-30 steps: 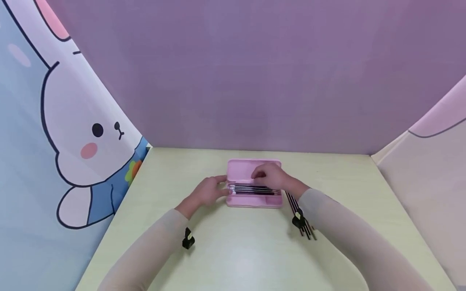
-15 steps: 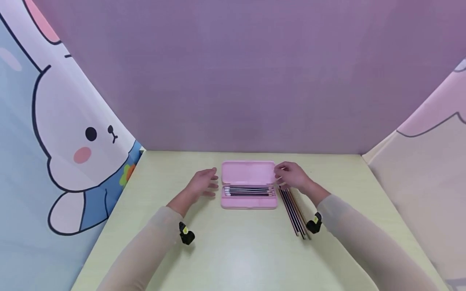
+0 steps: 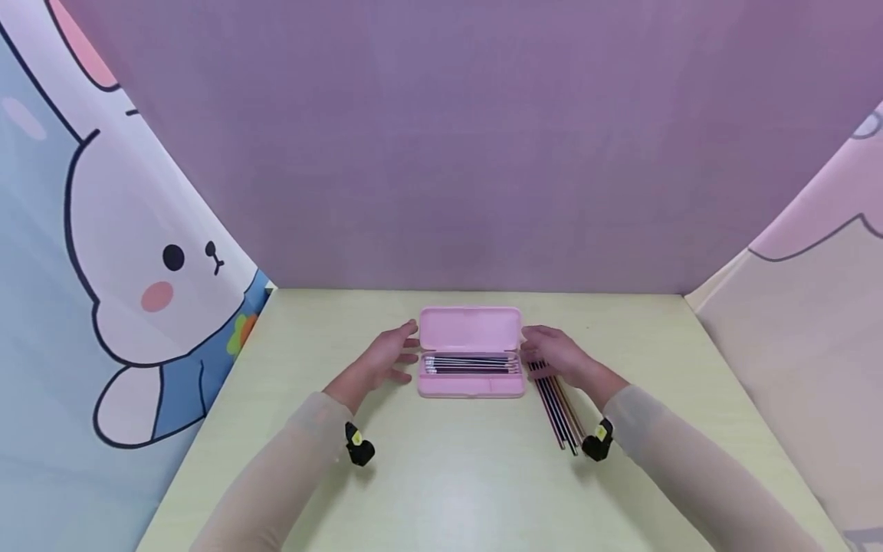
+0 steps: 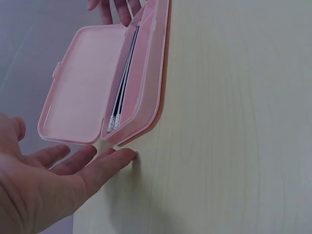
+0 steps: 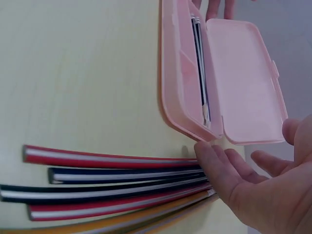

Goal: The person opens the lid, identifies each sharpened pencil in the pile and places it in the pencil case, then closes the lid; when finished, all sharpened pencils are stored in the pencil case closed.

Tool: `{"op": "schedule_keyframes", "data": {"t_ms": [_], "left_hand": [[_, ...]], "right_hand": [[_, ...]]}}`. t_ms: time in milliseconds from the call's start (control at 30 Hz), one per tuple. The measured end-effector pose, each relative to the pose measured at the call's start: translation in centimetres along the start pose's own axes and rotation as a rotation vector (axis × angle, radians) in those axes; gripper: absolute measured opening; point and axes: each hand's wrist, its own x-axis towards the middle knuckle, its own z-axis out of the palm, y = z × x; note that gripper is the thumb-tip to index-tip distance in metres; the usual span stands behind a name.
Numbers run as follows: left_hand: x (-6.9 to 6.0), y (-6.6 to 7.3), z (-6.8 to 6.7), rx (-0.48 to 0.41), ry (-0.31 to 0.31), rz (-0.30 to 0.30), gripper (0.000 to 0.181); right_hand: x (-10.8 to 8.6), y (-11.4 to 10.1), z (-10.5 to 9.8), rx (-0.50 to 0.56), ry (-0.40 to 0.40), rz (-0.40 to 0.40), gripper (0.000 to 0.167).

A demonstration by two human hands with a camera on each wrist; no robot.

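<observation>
A pink pencil case [image 3: 471, 328] lies open on the table, its lid folded back away from the person. Several striped pencils [image 3: 469, 364] lie side by side in its base, eraser ends to the left. My left hand [image 3: 382, 356] is held at the case's left end, fingers extended and holding nothing; whether the fingertips touch it I cannot tell. At the right end is my right hand [image 3: 559, 356], fingers extended, over the far ends of several loose pencils [image 5: 122, 187]. These are red, dark and yellow striped, fanned toward the person.
The pale wooden table [image 3: 455, 475] reaches back to a purple wall panel [image 3: 469, 153]. A rabbit-print cloth [image 3: 172, 307] hangs at the left, another printed cloth [image 3: 814, 345] at the right. A small black camera [image 3: 359, 445] is worn on each wrist.
My right hand has moved from above the open case to the right, beside its end, then down slightly. My left hand has eased off the left edge, then come back close to it.
</observation>
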Motion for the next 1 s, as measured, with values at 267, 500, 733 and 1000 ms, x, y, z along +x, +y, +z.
{"op": "schedule_keyframes", "data": {"t_ms": [267, 500, 733, 1000], "left_hand": [[-0.1, -0.1, 0.2, 0.069, -0.016, 0.031, 0.070], [-0.1, -0.5, 0.2, 0.040, -0.019, 0.059, 0.075], [0.0, -1.0, 0.3, 0.047, 0.004, 0.077, 0.079], [-0.7, -1.5, 0.3, 0.006, 0.002, 0.091, 0.072]], "right_hand": [[-0.1, 0.3, 0.5, 0.026, -0.040, 0.021, 0.068], [-0.3, 0.1, 0.1, 0.099, -0.039, 0.034, 0.086], [-0.7, 0.3, -0.3, 0.086, -0.070, -0.004, 0.089], [-1.2, 0.7, -0.3, 0.043, -0.093, -0.035, 0.084]]}}
